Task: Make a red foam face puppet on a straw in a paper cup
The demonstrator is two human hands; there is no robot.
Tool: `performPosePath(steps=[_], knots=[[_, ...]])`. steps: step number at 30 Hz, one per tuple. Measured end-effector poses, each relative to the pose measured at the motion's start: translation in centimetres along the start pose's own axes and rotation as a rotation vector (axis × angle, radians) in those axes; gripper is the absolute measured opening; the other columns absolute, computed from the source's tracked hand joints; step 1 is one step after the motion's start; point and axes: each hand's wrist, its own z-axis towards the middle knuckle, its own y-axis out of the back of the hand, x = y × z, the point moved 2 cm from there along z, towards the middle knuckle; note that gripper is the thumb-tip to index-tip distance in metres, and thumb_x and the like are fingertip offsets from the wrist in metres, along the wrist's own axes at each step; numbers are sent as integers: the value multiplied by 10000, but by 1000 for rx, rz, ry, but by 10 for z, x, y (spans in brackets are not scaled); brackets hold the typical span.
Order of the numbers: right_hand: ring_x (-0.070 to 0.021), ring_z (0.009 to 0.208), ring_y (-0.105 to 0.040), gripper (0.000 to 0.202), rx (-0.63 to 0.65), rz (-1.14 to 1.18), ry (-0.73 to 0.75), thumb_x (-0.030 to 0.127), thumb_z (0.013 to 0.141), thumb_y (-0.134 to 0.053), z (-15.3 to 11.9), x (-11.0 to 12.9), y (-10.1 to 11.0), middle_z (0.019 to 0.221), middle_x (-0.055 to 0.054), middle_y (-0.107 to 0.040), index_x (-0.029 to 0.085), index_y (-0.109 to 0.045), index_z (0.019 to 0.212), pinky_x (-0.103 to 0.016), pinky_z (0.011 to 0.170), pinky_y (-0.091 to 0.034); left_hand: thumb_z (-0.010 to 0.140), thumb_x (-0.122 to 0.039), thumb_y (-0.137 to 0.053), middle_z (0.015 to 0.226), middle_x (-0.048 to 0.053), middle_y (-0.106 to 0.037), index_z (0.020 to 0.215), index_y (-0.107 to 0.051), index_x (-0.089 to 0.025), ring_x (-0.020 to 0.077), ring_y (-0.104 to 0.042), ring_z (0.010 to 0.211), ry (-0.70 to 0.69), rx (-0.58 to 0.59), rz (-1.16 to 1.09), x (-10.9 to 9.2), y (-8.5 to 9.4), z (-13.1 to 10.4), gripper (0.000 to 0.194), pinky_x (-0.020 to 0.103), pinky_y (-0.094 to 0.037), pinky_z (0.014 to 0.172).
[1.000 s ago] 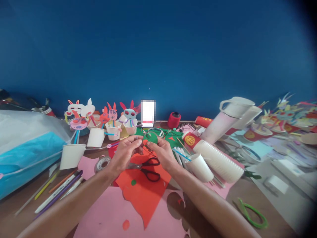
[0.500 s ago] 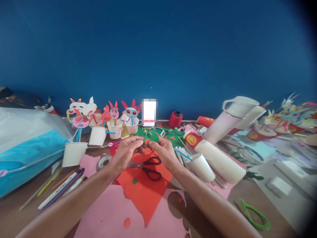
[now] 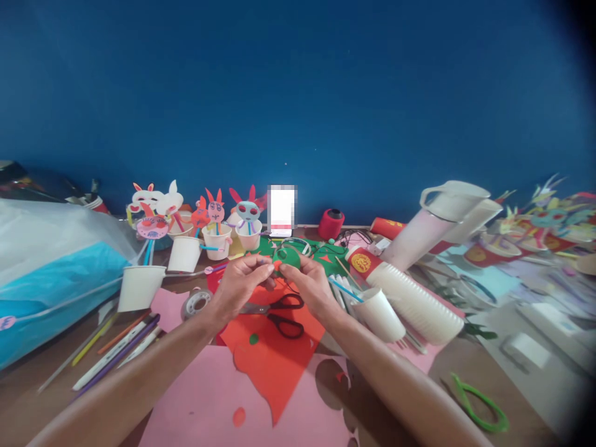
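My left hand [image 3: 242, 282] and my right hand [image 3: 310, 282] meet above the middle of the table. Between them is a green cut-paper piece [image 3: 290, 257] with a small orange paper patch [image 3: 278, 265] on its front. My right thumb and fingers pinch the green piece. The left fingers are closed with the thumb tip at the orange patch; whether they grip anything is hidden. Below my hands, black-handled scissors [image 3: 285, 327] lie on a sheet of orange paper [image 3: 274, 372], beside a small green paper dot [image 3: 254, 339].
Pink paper [image 3: 195, 397] spreads in front. Left are a tape roll [image 3: 196, 303], pens [image 3: 116, 351] and paper cups [image 3: 141, 288] with paper faces on sticks. Right are a stack of cups [image 3: 410, 304], a tilted white jug [image 3: 423, 223] and green-handled scissors [image 3: 484, 406].
Both hands stay almost in place around the green piece. My left thumb has shifted slightly right, closer to the orange patch.
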Motion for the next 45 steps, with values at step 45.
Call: performPosePath(steps=[45], knots=[[-111, 575, -480, 110, 39, -77, -31, 227, 723, -543, -1, -8, 0, 622, 19, -559, 166, -574, 638, -232, 567, -381, 749, -176, -480, 548, 15, -627, 726, -565, -148, 134, -592, 513, 133, 77, -54, -8, 1, -4, 92, 242, -458, 532]])
